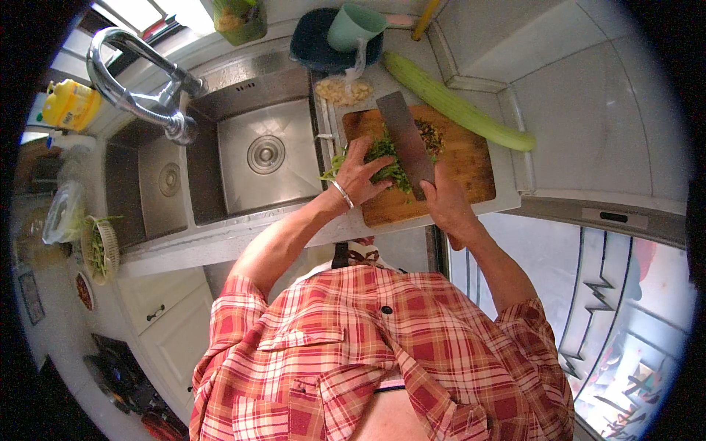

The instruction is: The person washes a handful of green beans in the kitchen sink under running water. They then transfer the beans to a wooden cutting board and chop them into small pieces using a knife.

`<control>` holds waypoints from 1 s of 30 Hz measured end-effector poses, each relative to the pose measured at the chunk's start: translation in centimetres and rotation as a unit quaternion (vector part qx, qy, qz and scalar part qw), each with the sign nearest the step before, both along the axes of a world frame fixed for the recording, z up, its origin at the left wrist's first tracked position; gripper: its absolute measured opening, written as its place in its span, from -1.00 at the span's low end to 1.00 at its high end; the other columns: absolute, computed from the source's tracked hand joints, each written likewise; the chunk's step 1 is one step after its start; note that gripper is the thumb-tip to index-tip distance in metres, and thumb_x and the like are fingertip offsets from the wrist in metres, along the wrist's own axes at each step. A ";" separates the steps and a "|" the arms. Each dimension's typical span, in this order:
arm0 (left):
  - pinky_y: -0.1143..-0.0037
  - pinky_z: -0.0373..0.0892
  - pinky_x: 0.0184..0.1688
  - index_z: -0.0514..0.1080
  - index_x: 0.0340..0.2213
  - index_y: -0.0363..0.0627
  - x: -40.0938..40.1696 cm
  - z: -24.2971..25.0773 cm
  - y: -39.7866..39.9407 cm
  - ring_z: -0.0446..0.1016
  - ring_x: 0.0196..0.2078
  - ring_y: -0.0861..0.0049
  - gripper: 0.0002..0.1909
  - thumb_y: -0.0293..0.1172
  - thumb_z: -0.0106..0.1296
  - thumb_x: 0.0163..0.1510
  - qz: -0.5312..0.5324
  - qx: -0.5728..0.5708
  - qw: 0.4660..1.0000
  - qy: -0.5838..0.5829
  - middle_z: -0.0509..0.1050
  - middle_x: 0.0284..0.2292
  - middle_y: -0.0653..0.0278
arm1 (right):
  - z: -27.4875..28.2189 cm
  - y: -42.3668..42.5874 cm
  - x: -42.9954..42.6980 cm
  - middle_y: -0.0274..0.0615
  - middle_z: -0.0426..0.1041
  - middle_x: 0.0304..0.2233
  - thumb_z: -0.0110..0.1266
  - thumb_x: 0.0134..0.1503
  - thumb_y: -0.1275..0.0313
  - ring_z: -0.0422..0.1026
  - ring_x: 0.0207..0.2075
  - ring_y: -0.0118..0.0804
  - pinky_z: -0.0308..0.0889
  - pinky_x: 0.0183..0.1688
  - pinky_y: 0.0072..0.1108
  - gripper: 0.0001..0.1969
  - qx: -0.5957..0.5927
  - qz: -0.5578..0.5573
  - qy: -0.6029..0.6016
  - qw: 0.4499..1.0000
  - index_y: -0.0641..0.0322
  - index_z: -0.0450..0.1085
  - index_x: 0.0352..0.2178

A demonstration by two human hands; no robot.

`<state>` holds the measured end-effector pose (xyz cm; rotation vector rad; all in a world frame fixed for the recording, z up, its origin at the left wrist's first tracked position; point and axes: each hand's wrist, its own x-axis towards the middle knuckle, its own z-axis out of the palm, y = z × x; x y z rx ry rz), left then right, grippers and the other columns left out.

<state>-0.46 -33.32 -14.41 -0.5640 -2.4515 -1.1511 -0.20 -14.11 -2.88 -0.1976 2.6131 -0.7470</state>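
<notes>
My right hand (448,206) grips the handle end of a broad cleaver (405,138), whose blade lies across chopped greens on a wooden cutting board (463,171). Left of the blade, my left hand (361,175) rests with spread fingers on the leafy greens (389,160), pressing them against the board. A silver bangle (343,194) circles that wrist. Pale green stems (333,168) stick out past the board's left edge. Chopped bits of mixed colour (431,135) lie to the right of the cleaver, partly behind it.
A long green gourd (458,102) lies behind the board. Near the back stand a teal cup (356,27) in a dark basin (309,41) and a bag of pale pieces (345,91). To the left are a steel double sink (265,193), a faucet (143,93) and a basket of greens (110,248).
</notes>
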 end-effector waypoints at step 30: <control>0.44 0.30 -0.33 0.42 -0.50 -0.20 0.4 -0.4 -0.1 0.31 -0.36 0.33 -0.77 -0.53 0.08 -0.37 -0.043 0.022 0.992 0.114 0.31 -0.44 0.21 | -0.8 -0.8 0.6 0.33 0.28 -0.58 -0.20 0.07 0.47 0.30 -0.48 0.31 0.15 -0.48 -0.12 -0.67 0.043 0.068 -0.056 0.995 0.44 -0.06 -0.18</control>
